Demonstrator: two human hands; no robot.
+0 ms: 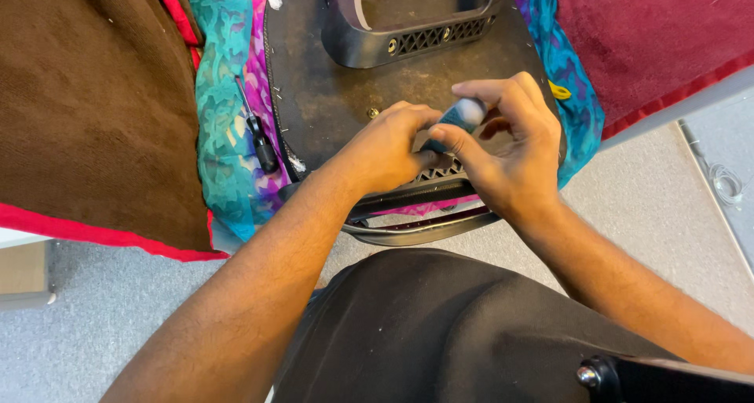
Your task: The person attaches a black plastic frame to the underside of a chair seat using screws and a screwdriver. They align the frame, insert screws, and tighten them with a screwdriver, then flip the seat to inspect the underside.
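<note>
A dark board-like seat base (330,97) lies upside down on bright patterned cloth, with black lattice-patterned plastic brackets at its far end (408,38) and near end (440,175). My right hand (510,148) grips the blue-green handle of a screwdriver (459,120), its tip pointing down at the near bracket. My left hand (389,148) is curled beside the tool's lower part, fingers closed around its shaft or the bracket; which one is hidden. A small screw (373,113) sits on the board just left of my left hand.
A second screwdriver (259,140) with a black handle lies on the teal and pink cloth (224,120) to the left. Brown fabric (94,104) covers the left, maroon fabric (652,34) the upper right. My dark-clothed knee (440,332) is below, over grey carpet.
</note>
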